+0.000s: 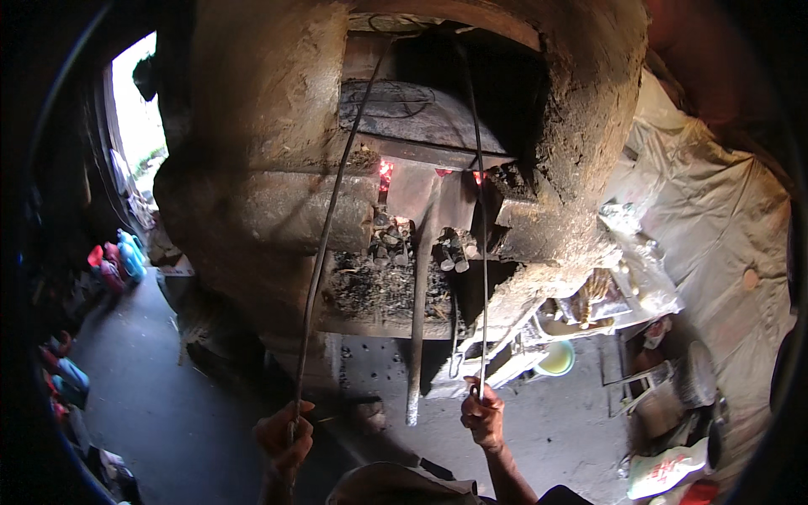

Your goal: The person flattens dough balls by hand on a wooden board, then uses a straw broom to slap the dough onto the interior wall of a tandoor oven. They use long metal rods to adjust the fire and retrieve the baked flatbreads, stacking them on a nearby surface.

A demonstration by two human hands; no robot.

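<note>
My left hand (284,435) is closed around a long thin metal rod (328,230). My right hand (483,413) grips a second metal rod (481,208), which has a small loop near my fingers. Both rods run up into the dark upper opening of a clay oven (271,113); their far ends are hard to make out in shadow. Between them, inside the opening, lies a broad sooty plate (404,117) with a bent wire on it. Below, red embers (385,175) glow around a metal sheet (401,196) that partly covers the fire mouth. A long handle (418,328) slants down in front.
Charred sticks (451,252) and ash (379,284) lie on the lower ledge. A bowl of pale liquid (557,358) stands at right, below a cluttered shelf (606,315). Bottles (129,252) stand at left near a bright doorway (136,101). A printed bag (666,470) lies at lower right.
</note>
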